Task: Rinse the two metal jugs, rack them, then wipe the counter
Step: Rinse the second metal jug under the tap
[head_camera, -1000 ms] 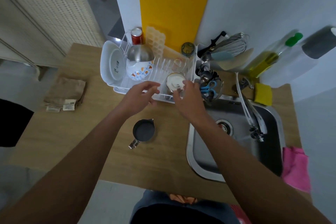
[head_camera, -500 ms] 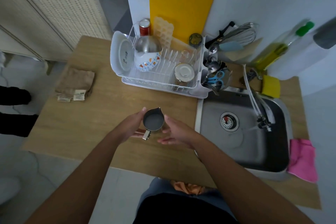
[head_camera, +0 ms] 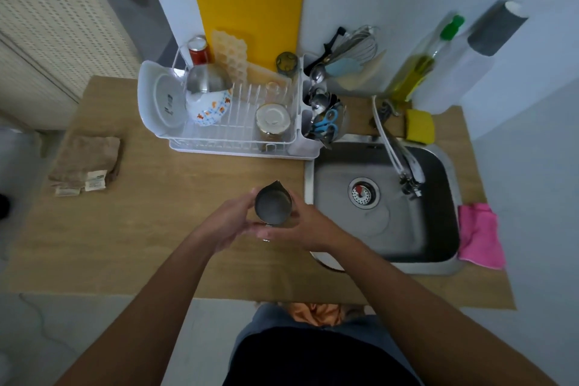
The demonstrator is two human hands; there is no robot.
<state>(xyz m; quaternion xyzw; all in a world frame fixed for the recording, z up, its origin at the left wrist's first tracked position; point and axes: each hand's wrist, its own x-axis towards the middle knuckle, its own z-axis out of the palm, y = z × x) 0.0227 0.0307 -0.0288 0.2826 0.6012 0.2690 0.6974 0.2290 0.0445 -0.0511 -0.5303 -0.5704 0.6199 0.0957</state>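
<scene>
A small metal jug (head_camera: pixel 273 207) with a pointed spout is held upright over the wooden counter (head_camera: pixel 150 229), just left of the sink (head_camera: pixel 385 207). My left hand (head_camera: pixel 230 222) cups its left side and my right hand (head_camera: pixel 308 229) cups its right side. Its handle points toward me, mostly hidden under my fingers. A second metal jug (head_camera: pixel 272 122) stands upside down in the white dish rack (head_camera: pixel 232 144), at the rack's right end. A pink cloth (head_camera: pixel 481 235) lies on the counter to the right of the sink.
The rack also holds a white plate (head_camera: pixel 164 100), a steel bowl over a patterned bowl (head_camera: pixel 208 94) and a cutlery holder (head_camera: pixel 322 122). A tap (head_camera: pixel 401 160) reaches over the sink. A yellow sponge (head_camera: pixel 419 126), oil bottle (head_camera: pixel 419 66) and folded brown cloth (head_camera: pixel 86 161) sit around.
My hands left the jug in the rack, came back to the jug on the counter and closed around it. The jug is now a little nearer the sink.
</scene>
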